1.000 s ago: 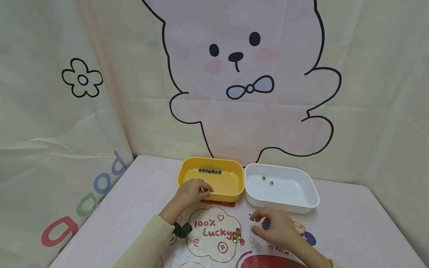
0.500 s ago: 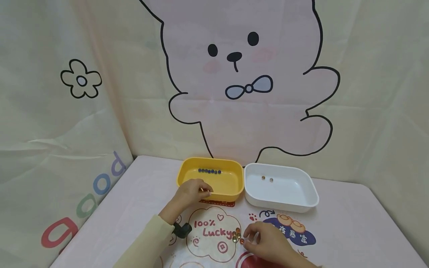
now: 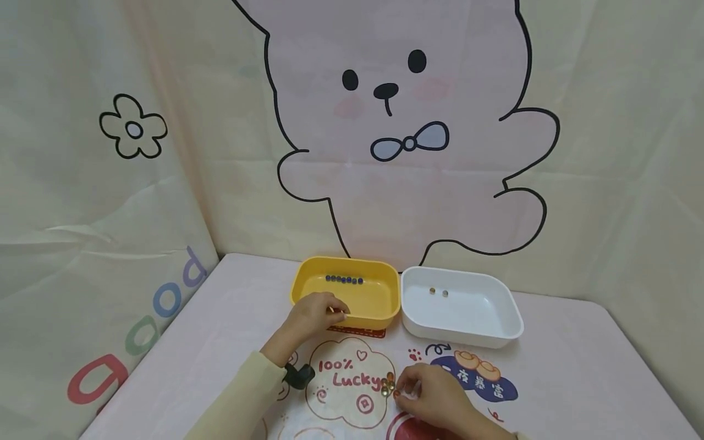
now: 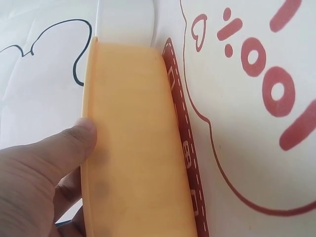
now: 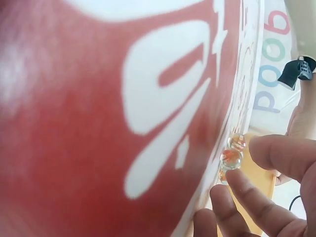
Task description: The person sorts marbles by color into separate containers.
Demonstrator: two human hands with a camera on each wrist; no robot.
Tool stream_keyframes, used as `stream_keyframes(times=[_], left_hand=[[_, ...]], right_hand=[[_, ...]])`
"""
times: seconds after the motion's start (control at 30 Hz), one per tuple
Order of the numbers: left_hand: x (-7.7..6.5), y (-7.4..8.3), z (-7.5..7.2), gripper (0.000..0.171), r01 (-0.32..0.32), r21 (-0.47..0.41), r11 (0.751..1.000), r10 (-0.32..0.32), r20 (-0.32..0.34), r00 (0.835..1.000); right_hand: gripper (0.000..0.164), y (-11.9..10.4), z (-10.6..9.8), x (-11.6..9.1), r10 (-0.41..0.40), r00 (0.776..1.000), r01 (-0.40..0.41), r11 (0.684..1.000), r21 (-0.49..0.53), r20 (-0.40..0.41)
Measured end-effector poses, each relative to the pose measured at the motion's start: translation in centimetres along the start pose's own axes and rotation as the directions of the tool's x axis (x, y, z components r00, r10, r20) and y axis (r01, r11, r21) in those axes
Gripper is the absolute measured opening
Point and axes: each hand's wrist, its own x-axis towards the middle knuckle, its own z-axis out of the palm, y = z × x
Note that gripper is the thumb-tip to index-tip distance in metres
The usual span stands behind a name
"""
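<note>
My left hand grips the near rim of a yellow plastic tray, the thumb outside and the fingers curled over the edge. Several dark blue marbles sit in a row inside that tray. Low on the table, my right hand has its thumb and forefinger at an orange-swirled glass marble, pinching it at the edge of a small cluster. The other clear and amber marbles lie just left of these fingertips. Two marbles rest in the white tray.
The white tray stands directly right of the yellow one, their ends nearly touching. A printed cloth covers the table. Behind rises a curtain with a bear drawing. A dark device is strapped at the left wrist.
My right hand has moved left and down from near the white tray to the marble cluster, and its fingertips have closed in on the orange marble. My left hand stays on the yellow tray.
</note>
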Motion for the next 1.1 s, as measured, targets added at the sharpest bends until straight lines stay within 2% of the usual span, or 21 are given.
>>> stream_keyframes(times=[0.2, 0.67, 0.9, 1.1], left_hand=[[0.15, -0.06, 0.08, 0.014, 0.017, -0.013, 1.0, -0.017, 0.008, 1.0], [0.14, -0.09, 0.0, 0.014, 0.012, -0.021, 1.0, -0.012, 0.007, 1.0], [0.19, 0.0, 0.02, 0.013, 0.021, -0.021, 1.0, -0.021, 0.005, 1.0], [0.12, 0.1, -0.07, 0.013, 0.028, -0.024, 0.999, -0.028, 0.008, 1.0]], right_hand=[[0.012, 0.0, 0.19, 0.29, 0.004, 1.0, -0.004, 1.0, 0.01, -0.003], [0.009, -0.01, 0.14, 0.46, 0.021, 1.0, -0.021, 0.999, 0.033, 0.002], [0.008, 0.28, 0.26, 0.59, 0.037, 0.999, -0.039, 0.994, 0.102, 0.022], [0.008, 0.32, 0.27, 0.61, 0.043, 0.999, -0.045, 0.992, 0.118, 0.016]])
